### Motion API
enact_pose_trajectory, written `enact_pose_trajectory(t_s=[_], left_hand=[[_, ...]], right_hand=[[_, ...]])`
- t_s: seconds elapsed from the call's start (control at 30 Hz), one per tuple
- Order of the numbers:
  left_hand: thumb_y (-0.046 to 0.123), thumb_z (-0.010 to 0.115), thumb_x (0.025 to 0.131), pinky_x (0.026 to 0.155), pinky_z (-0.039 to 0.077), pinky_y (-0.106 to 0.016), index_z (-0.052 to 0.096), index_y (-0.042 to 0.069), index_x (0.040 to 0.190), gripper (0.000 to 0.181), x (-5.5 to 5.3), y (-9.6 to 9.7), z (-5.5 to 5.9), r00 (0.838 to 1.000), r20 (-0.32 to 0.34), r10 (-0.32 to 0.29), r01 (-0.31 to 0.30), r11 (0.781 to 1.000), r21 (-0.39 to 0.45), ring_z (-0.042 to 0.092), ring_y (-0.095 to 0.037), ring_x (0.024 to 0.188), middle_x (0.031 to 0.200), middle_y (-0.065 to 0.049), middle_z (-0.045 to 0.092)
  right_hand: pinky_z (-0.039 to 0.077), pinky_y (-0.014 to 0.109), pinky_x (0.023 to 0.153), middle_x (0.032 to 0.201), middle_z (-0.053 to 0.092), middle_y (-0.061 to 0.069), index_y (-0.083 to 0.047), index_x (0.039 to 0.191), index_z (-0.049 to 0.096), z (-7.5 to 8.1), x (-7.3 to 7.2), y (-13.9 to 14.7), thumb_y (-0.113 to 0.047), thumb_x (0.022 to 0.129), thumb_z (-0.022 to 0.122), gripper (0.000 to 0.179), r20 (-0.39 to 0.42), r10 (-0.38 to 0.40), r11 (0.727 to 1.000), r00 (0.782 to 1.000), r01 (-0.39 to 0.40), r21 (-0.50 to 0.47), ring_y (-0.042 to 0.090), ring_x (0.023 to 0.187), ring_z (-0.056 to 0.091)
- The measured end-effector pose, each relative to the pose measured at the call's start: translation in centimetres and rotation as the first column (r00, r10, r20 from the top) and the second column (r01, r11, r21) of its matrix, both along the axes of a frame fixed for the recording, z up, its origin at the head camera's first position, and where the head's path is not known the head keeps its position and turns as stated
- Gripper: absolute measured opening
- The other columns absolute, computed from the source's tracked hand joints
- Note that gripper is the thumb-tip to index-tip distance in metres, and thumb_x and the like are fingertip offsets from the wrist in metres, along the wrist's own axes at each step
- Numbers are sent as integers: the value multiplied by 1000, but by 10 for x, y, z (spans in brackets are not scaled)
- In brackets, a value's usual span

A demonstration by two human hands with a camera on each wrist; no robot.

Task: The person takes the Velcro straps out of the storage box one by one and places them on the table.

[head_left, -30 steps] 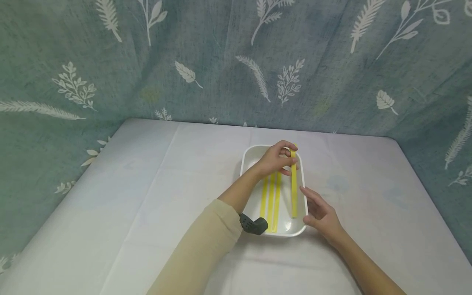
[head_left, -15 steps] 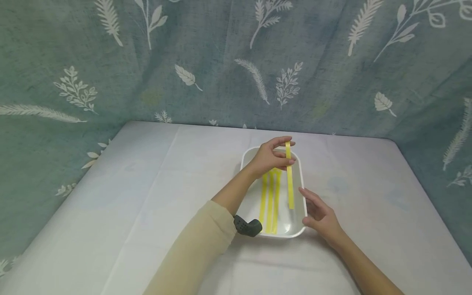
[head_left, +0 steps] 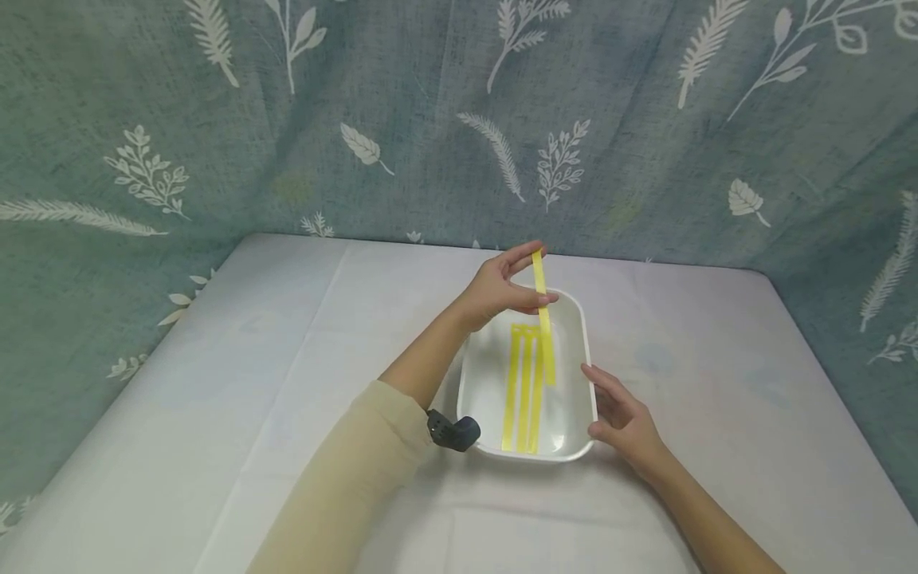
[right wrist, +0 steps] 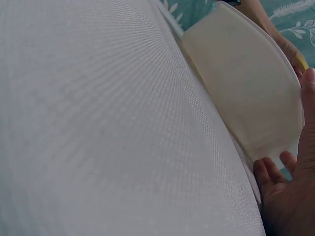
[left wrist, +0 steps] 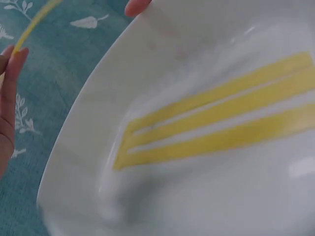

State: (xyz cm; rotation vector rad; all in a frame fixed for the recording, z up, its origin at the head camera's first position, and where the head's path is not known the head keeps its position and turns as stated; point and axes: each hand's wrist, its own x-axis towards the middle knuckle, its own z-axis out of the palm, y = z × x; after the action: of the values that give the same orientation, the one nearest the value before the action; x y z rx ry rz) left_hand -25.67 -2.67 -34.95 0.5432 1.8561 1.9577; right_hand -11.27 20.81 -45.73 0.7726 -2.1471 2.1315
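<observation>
Head view, left to right: beige sleeve (head_left: 344,478), dark wrist device (head_left: 453,431), then left hand (head_left: 495,290), fingers pinching upper part of a thin yellow strip (head_left: 545,323). Nearer than those fingers, three flat yellow strips (head_left: 525,391) lie side by side in a white tray (head_left: 484,391); yellow crosspiece (head_left: 526,329) at their far ends. Held strip slants down from the fingers, lower end by the rightmost flat one; can't tell if touching. Right hand (head_left: 625,418): fingers spread, against the tray's right side. Risks, my guess: held strip bends (curved in left wrist view), so its loose end could swing and knock the flat ones; light right-finger contact might let the tray slide.
</observation>
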Motion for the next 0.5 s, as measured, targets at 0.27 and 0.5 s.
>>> enact_pose_trajectory(t_s=[0.27, 0.5], left_hand=[[0, 76, 76, 76, 56, -35, 40, 23, 144, 81, -3, -29, 6, 998, 40, 48, -48, 999, -1, 46, -27, 130, 148, 9, 40], [-1, 75, 76, 75, 57, -36, 37, 22, 146, 83, -2, -54, 8, 998, -4, 61, -61, 998, 8, 24, -12, 142, 151, 8, 34]], right_hand=[[38, 20, 102, 144, 40, -5, 3, 142, 37, 2, 1, 0, -22, 85, 70, 70, 28, -13, 1000, 1000, 12, 15, 10, 128, 46], [37, 18, 102, 145, 39, -7, 2, 143, 36, 1, 1, 0, -21, 86, 70, 70, 41, -16, 1000, 999, 15, 24, 7, 129, 45]])
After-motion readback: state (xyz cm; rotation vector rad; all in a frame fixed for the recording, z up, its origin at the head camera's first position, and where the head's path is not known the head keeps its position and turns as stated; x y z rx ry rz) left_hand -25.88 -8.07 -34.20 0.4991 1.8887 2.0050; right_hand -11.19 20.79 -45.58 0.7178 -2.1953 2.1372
